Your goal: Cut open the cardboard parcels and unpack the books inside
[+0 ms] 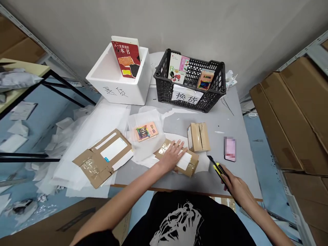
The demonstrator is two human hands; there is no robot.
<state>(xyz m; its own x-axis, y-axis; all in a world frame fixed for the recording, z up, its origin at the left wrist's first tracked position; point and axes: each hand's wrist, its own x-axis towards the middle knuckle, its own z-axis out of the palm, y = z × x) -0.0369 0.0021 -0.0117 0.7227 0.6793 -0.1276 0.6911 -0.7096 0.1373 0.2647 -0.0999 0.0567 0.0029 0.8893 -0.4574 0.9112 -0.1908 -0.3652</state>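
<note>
1. Pressing L hand [171, 156], fingers spread flat, on brown taped cardboard mailer [191, 167], approx 6 o'clock on grey table top [230, 119].
2. R hand [237, 186], fingers closed round yellow-and-black utility knife [217, 171], at mailer's 3 o'clock.

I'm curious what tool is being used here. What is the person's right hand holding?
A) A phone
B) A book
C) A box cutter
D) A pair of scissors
C. The right hand is wrapped around the yellow and black handle of the box cutter.
</note>
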